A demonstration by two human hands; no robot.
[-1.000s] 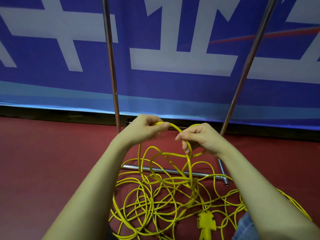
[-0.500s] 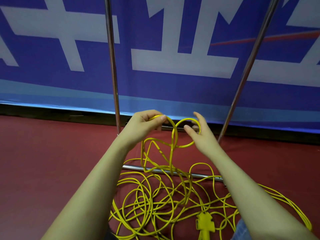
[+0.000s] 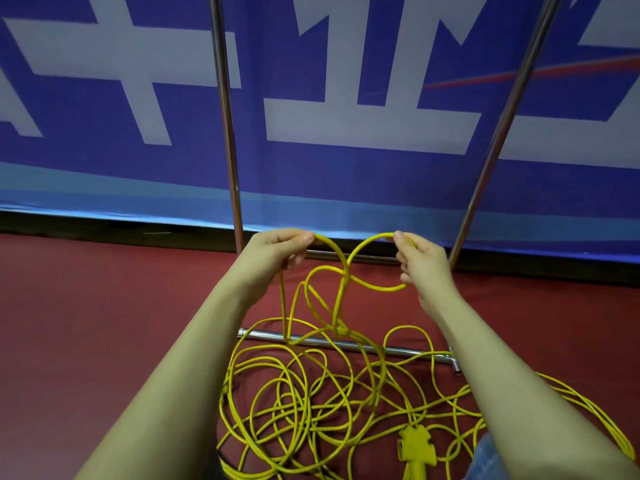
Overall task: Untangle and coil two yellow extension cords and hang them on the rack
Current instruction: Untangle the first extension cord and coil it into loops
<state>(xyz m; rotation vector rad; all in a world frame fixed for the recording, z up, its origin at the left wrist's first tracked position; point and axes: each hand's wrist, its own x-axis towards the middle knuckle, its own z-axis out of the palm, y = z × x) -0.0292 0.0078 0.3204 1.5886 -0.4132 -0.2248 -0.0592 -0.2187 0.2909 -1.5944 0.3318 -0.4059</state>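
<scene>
1. The left hand [image 3: 277,252] is raised in front of the rack's base, its thumb and fingers pinching a strand of yellow cord [image 3: 332,251] at the top of an arch.
2. The right hand [image 3: 420,263] is level with it and a little apart, pinching the top of a cord loop [image 3: 372,268] between thumb and forefinger – the other fingers are curled below.
3. The two held strands cross midway between the hands, then drop toward the floor.
4. The rest of the yellow extension cords [image 3: 304,403] lies in a loose, overlapping tangle on the red floor [image 3: 104,306], between the person's forearms and spreading out to the right.
5. A yellow plug block [image 3: 415,446] rests on the floor at the lower edge of the tangle, near the right forearm.
6. The rack [image 3: 227,133] shows as two shiny upright poles and a low horizontal bar on the floor – some strands cross over that bar.
7. Behind the rack hangs a blue banner [image 3: 346,174] with large white shapes.
8. A bit of blue denim [image 3: 485,459] shows at the bottom right.
</scene>
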